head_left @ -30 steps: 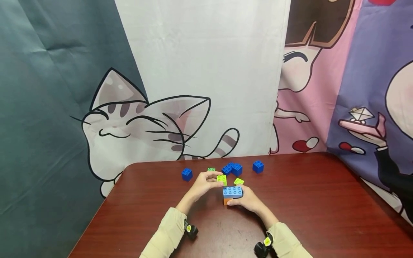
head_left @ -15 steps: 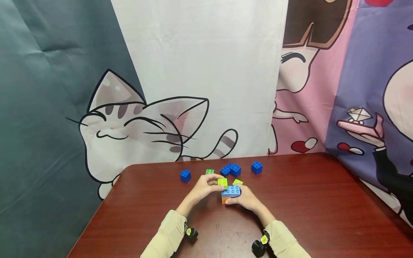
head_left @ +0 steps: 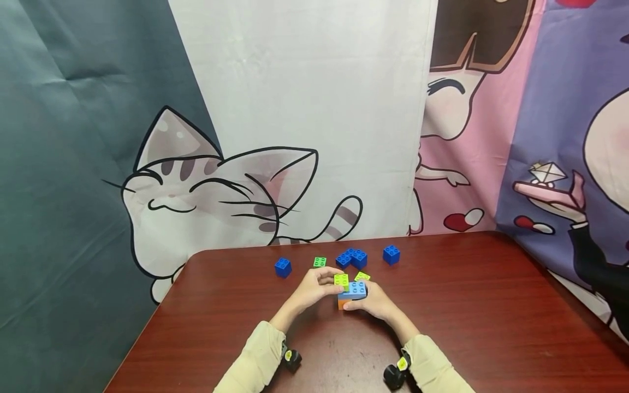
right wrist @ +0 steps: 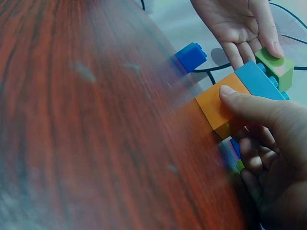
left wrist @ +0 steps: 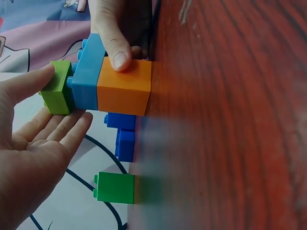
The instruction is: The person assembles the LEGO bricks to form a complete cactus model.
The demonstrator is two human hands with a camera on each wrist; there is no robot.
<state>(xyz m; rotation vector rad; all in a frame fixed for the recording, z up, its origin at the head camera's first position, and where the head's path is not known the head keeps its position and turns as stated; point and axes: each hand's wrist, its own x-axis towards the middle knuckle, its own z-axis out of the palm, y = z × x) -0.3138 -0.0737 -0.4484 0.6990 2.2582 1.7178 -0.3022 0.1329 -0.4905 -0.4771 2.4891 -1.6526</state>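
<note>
My left hand (head_left: 313, 287) pinches a lime-green toy building block (left wrist: 59, 88) between thumb and fingers. The lime block sits over the left end of a long light-blue block (head_left: 357, 289); in the left wrist view it is at the studs, but whether it is pressed fully down I cannot tell. Beneath the light-blue block is an orange block (left wrist: 125, 86), standing on the table. My right hand (head_left: 375, 302) grips this stack from the right, its thumb on the orange block, as the right wrist view shows. Its other fingers are partly hidden behind the stack.
Behind the hands on the brown table (head_left: 467, 311) lie a green block (head_left: 320, 262), touching dark-blue blocks (head_left: 351, 258) and another lime block (head_left: 362, 276). Single dark-blue blocks stand at left (head_left: 283, 267) and right (head_left: 391, 254). A printed cloth (head_left: 314, 109) hangs behind the table.
My left hand has moved right and down, bringing the lime block from beside the stack onto the left end of the light-blue block. My right hand keeps holding the stack.
</note>
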